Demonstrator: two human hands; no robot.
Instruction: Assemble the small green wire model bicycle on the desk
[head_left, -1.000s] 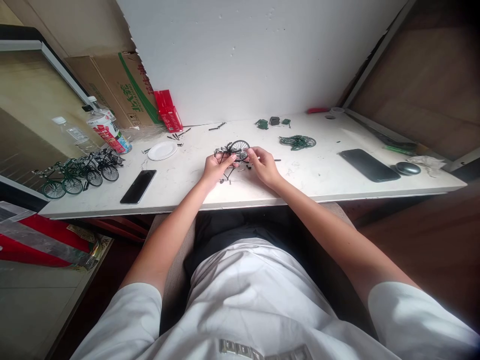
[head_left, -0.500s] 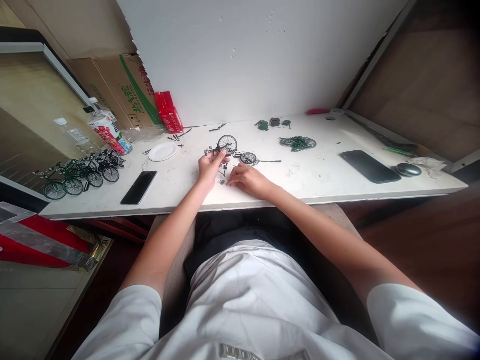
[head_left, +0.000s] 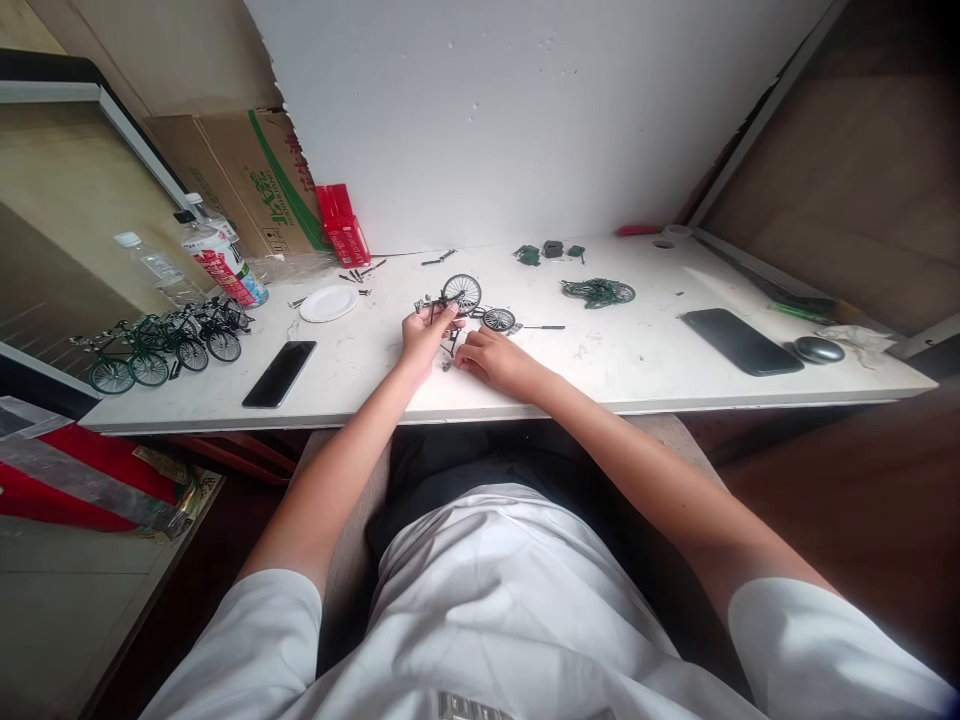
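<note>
Between thumb and fingers, my left hand (head_left: 426,338) grips a dark model bicycle (head_left: 461,291), one spoked wheel tilted up above the thumb. My right hand (head_left: 495,358) rests low over the table with its fingertips pinched together close to the bicycle's underside; whatever they hold is hidden. A loose spoked wheel (head_left: 498,319) lies just beyond the right knuckles. Beside that wheel is a thin dark screwdriver-like rod (head_left: 543,327). Below the bicycle sits a tiny dark part (head_left: 446,366).
Several finished model bicycles (head_left: 150,350) stand at the left, near a phone (head_left: 279,374) and a white plate (head_left: 328,304). Green frames (head_left: 598,292) and small green parts (head_left: 528,255) lie farther back. A black pad (head_left: 741,340) and a mouse (head_left: 818,349) are at the right.
The whole view has shifted slightly. My left hand still grips the model bicycle, and my right fingertips stay close beneath it, a little nearer to the bicycle.
</note>
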